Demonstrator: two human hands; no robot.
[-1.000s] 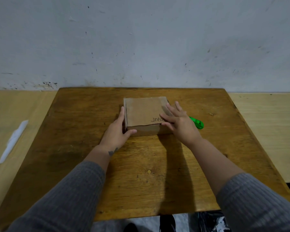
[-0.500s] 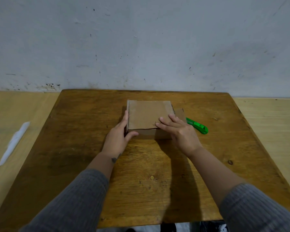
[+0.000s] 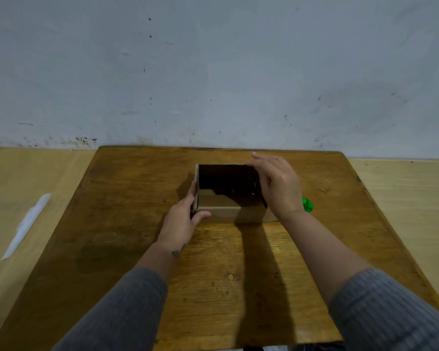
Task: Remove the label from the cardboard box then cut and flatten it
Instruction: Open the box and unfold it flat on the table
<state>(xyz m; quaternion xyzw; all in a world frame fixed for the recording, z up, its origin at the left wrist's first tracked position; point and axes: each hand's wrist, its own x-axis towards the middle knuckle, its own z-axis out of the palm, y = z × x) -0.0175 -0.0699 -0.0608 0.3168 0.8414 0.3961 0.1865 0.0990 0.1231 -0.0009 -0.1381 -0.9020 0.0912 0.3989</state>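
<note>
Scuffed grey-white wall (image 3: 213,72) behind, dark wooden table (image 3: 137,249) pushed against it, paler wood surface (image 3: 403,211) on both sides. On the left pale surface we see a white strip (image 3: 26,225), maybe peeled paper or tape, can't tell which.

Cardboard box (image 3: 227,212) sits on the table near the far edge, about centre, lid raised so the dark inside shows.

Left hand (image 3: 181,224): fingers (image 3: 193,196) flat and together against the box's left wall, thumb hooked round the near-left corner onto the front face. So it's clamping that corner, not clenched. Wrist straight, small dark mark on it, forearm runs back toward us into a grey ribbed sleeve (image 3: 117,312).

Right hand (image 3: 279,183): fingers extended, loosely curved, tips up at the far-right top edge of the raised lid, palm facing left against the box's right side. We can't tell if the thumb pinches the flap, it's hidden behind the palm. Wrist bent slightly up, forearm bare, the other grey sleeve lower right.

A green cutter (image 3: 307,205) lies just right of the right wrist, mostly hidden, only the end showing.
</note>
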